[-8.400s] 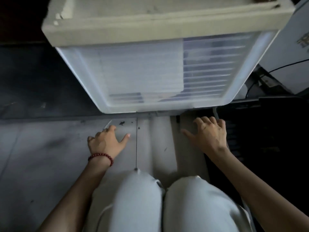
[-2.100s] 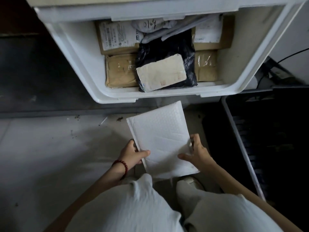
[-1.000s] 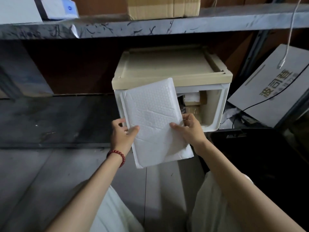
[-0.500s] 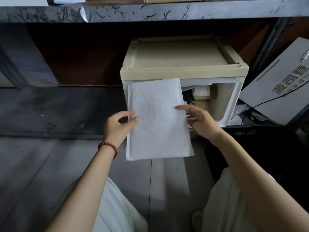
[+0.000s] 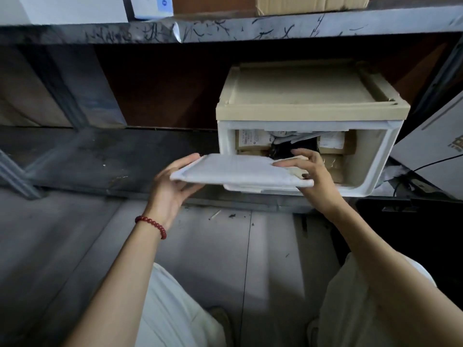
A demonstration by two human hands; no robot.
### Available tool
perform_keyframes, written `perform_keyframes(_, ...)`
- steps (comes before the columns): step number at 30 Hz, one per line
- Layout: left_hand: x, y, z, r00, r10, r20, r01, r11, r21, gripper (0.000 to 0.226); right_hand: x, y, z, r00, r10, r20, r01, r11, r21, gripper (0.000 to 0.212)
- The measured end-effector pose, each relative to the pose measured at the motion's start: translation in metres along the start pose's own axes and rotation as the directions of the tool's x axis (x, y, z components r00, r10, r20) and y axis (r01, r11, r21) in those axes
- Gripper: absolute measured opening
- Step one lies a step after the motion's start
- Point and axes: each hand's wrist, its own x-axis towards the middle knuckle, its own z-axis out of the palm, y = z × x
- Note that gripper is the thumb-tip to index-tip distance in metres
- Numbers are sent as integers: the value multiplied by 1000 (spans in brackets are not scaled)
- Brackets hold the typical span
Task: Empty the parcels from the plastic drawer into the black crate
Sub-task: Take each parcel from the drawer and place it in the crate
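Note:
A white padded envelope (image 5: 238, 171) lies nearly flat in the air in front of the drawer. My left hand (image 5: 175, 186) grips its left edge from below, and my right hand (image 5: 313, 176) holds its right end. Behind it the white plastic drawer (image 5: 375, 161) is pulled out of its beige cabinet (image 5: 305, 96). Inside the drawer lie brown cardboard parcels (image 5: 253, 141) and a black bag parcel (image 5: 283, 149), partly hidden by the envelope. The black crate (image 5: 413, 236) sits low at the right, dark and hard to make out.
A metal shelf edge (image 5: 225, 28) runs overhead with cardboard boxes (image 5: 310, 2) on it. A grey carton (image 5: 436, 139) with a black cable leans at the right. My knees in pale trousers fill the bottom over a grey floor (image 5: 75, 246).
The envelope has tipped from facing me upright to lying almost flat at drawer height. Both hands still hold it. The view has shifted left.

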Motion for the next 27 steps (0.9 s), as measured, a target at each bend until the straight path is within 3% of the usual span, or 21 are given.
perform_keyframes(2, -3, -1, -5, 999, 15, 40, -17, 999, 49, 37, 1, -3, 6, 999, 52, -1, -52, 994, 95, 24)
perform_keyframes(4, -7, -5, -5, 994, 47, 98, -66, 978, 197, 30, 2, -5, 9, 993, 120, -7, -117, 980, 159, 6)
perform_keyframes(7, -11, -11, 0, 992, 58, 116, -95, 932, 349, 12, 2, -3, 12, 980, 200, 17, -198, 955, 221, 21)
perform_keyframes(12, -6, -13, 6, 999, 47, 16, -49, 915, 402, 16, 0, -2, 17, 954, 263, 147, -299, 885, 357, 44)
perform_keyframes(18, -7, -17, 20, 995, 78, 64, -96, 928, 359, 21, -2, -2, 20, 945, 300, 128, -326, 882, 341, 19)
perform_keyframes(22, -9, -20, 46, 991, 121, 52, -132, 927, 352, 19, -4, -7, 3, 937, 334, 105, -347, 850, 397, 30)
perform_keyframes(27, 0, -14, 90, 980, 187, 65, -194, 842, 503, 19, 0, -14, -37, 953, 295, -69, -256, 905, 341, 23)
